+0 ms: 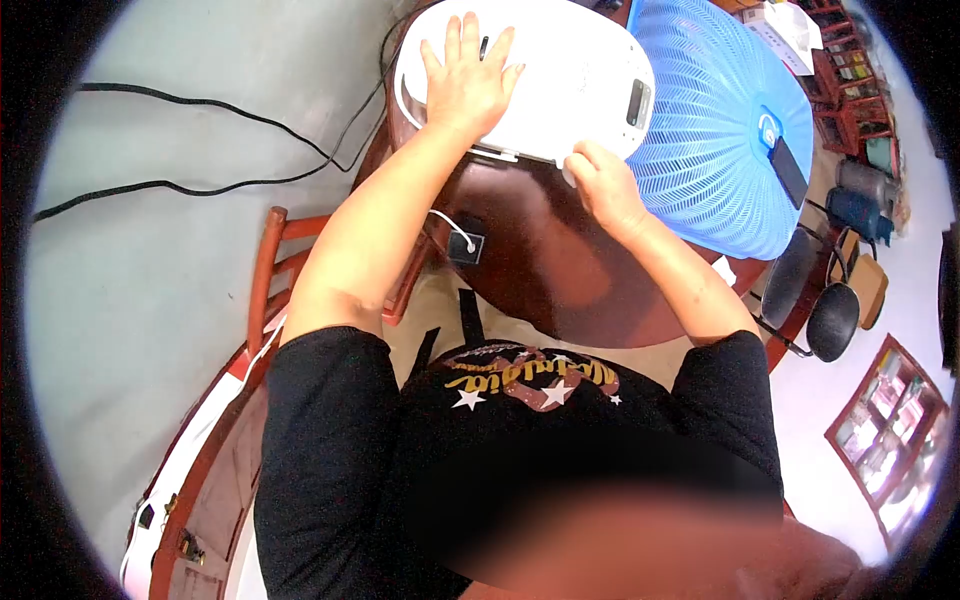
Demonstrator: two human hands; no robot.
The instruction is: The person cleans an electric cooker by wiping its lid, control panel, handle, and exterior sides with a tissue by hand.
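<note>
Flatly splayed left hand (467, 92) atop white appliance (570, 75), contents hidden, right hand (606, 188) curled, grasp unclear

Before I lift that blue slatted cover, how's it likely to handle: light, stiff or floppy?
The blue slatted cover is probably light for its size, since thin, open ribs form its wall. It looks like plastic, so it should keep its domed shape but may flex if squeezed. It could bump the white appliance, which sits close beside it.

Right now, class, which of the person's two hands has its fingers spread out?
The left hand, lying on the white appliance with fingers fanned. The right hand, nearer the blue cover, has curled fingers.
</note>
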